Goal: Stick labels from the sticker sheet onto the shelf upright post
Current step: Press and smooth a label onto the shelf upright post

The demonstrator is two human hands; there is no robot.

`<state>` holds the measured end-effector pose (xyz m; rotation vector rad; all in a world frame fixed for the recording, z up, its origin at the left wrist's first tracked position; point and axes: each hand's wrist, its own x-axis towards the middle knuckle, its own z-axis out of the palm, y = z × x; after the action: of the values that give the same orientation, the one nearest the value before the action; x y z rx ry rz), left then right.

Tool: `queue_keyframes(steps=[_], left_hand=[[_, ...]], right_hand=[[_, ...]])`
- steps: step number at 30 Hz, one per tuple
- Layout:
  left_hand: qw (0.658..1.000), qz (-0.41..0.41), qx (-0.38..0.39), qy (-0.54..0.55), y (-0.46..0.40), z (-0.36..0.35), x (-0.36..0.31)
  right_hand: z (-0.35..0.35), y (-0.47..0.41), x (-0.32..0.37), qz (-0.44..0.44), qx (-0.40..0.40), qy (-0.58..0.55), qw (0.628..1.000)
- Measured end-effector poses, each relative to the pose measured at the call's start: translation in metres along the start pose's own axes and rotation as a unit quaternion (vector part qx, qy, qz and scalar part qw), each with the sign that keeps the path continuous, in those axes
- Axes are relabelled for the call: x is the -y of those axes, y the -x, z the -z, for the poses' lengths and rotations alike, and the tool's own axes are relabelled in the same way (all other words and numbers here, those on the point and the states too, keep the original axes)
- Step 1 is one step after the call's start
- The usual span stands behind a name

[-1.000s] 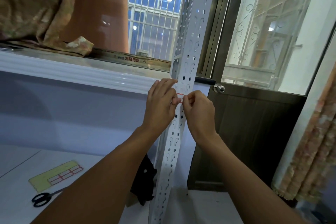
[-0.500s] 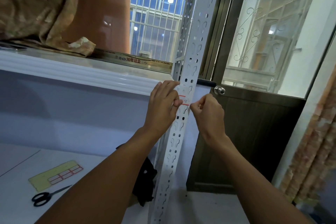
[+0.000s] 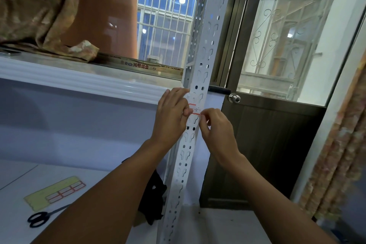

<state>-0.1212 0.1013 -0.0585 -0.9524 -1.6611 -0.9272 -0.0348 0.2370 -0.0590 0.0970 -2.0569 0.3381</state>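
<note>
Both hands working at mid-post (image 3: 198, 89), left hand (image 3: 172, 117) pressing its thumb on the red-edged label (image 3: 195, 109), right hand (image 3: 215, 130) fingers pinching the label's right edge; sheet (image 3: 53, 192) lying on the tabletop (image 3: 17, 176), scissors (image 3: 39, 218) just beside it

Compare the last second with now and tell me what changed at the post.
The right hand slid rightward off the label, uncovering more of it on the post; its fingertips now pinch the label's right end. The left hand kept its thumb on the left end. Sticker sheet and scissors did not move.
</note>
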Motion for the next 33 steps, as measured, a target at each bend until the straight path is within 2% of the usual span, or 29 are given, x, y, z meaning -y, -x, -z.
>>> queue_keyframes(steps=[8,16,24,27,33], left_hand=[[1.000,0.005,-0.004,-0.003,0.000,-0.001,0.000],[1.000,0.013,0.007,0.000,0.000,-0.003,0.002],[1.000,0.000,-0.004,0.005,0.001,0.000,0.001],[1.000,-0.005,-0.011,0.008,0.001,0.000,0.000],[1.000,-0.010,-0.008,0.007,0.001,-0.001,0.003]], right_hand=[[0.001,0.008,-0.007,-0.020,0.043,0.023,0.999],[-0.001,0.002,-0.005,0.019,-0.052,-0.002,0.998],[-0.009,-0.008,-0.003,0.089,-0.064,-0.006,0.994],[-0.016,-0.008,-0.003,0.065,-0.068,-0.026,0.995],[-0.020,-0.005,0.010,-0.050,-0.086,-0.203,0.974]])
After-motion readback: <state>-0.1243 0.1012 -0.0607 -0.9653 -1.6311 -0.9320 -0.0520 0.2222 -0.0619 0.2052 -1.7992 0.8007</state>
